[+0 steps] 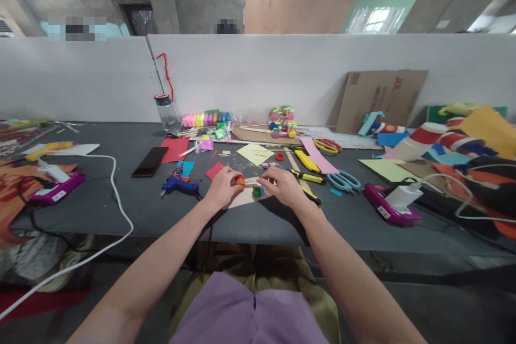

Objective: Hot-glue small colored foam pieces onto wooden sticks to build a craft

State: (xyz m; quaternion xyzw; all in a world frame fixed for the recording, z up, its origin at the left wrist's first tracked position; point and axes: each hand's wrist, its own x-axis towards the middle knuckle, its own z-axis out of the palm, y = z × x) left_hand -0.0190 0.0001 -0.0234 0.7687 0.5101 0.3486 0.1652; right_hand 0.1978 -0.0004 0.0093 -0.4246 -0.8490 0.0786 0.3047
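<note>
My left hand is closed in a pinch around a small orange-red round piece, near the front of the dark table. From that piece a thin pale wooden stick runs across to my right hand, whose fingertips are pinched at its other end. Just below the stick, beside the right fingers, sits a small green and blue piece. Under both hands lies a flat beige board. The right fingertips partly hide the stick's end.
Left of my hands lie a blue glue gun and a phone. To the right are yellow cutters, blue-handled scissors and a purple power strip. Colourful wheeled models stand behind, near a water bottle.
</note>
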